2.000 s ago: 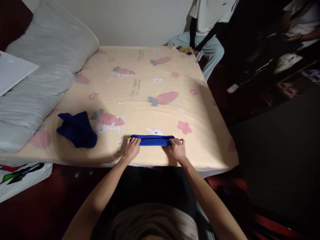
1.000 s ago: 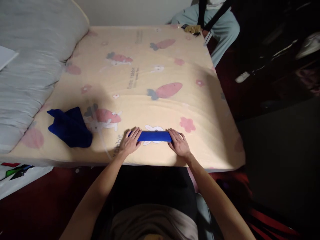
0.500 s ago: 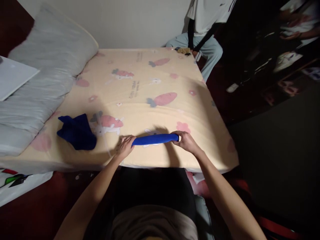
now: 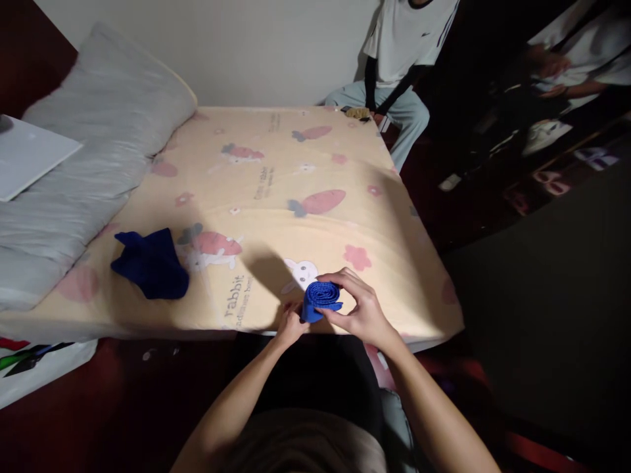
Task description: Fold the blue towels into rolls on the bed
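at the far left, a flat white rectangular panel (image 4: 37, 157) is resting on a puffy light-grey fabric quilt or pillow (image 4: 106, 141), which is covering that side of the bed. below it, a white bag with red, green and black markings (image 4: 56, 378) is showing beside the bed's near edge. further right, a crumpled dark-blue cloth (image 4: 154, 264) is lying on a cream bedsheet printed with pink carrots and white rabbits (image 4: 276, 226), well apart from both hands.

near the middle of the front edge, the person's left hand (image 4: 290, 324) is closing around the lower end of a tightly wound bright-blue fabric roll (image 4: 323, 295); most of its fingers are hiding behind the roll. the roll is tilting so that its spiral end is facing up, and it is sitting between the two hands over the front edge of the bedsheet. the right hand (image 4: 365, 307) is pinching the spiral end, the forefinger curving over the top and the thumb pressing underneath, near a loose flap.

beyond, a person in a white shirt and pale-blue trousers (image 4: 401, 46) is sitting at the bed's far right corner. at the far right, another person (image 4: 589, 59) is sitting in shadow.
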{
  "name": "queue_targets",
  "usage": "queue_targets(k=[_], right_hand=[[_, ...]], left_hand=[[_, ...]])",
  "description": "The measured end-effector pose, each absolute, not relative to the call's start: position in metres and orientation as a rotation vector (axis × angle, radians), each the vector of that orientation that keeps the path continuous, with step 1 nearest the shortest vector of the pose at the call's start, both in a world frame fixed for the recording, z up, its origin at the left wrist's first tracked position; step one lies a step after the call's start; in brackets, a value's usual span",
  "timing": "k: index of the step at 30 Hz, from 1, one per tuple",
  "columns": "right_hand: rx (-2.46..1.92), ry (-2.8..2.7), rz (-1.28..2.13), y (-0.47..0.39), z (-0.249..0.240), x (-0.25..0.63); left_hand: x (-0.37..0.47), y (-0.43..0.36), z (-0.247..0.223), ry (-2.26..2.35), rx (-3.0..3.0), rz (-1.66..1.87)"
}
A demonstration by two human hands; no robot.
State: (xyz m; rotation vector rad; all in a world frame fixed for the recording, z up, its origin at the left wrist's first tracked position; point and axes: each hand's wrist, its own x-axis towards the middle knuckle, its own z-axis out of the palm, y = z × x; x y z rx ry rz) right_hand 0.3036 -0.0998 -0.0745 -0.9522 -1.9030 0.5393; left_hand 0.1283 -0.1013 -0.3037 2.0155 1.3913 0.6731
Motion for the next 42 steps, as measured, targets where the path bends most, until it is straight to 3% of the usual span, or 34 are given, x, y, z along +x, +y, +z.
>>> queue_targets(k=[10, 20, 29, 32, 38, 42], right_hand=[[-1.172, -2.004, 0.258, -0.118, -0.011, 0.384], [-1.667, -1.915, 0.106, -0.106, -0.052, 0.480], [-1.711, -1.717, -0.353, -0.044, 0.001, 0.531], [-1.730, -1.862, -0.451, -0.044, -0.032, 0.549], [-2.030, -2.233, -0.416, -0.107, -0.185, 0.569], [-2.158, -2.158, -0.286, -0.161, -0.257, 0.571]], left_hand=[[0.117, -0.112, -0.304, 1.285, 2.282, 0.565], [0.114, -0.115, -0.298, 1.181, 2.428, 0.494], [0.115, -0.116, -0.296, 1.195, 2.454, 0.514], [0.117, -0.117, -0.295, 1.192, 2.454, 0.519], [0.084, -0.105, -0.291, 1.193, 2.471, 0.535], [-0.007, -0.074, -0.285, 1.735, 2.385, 0.537]])
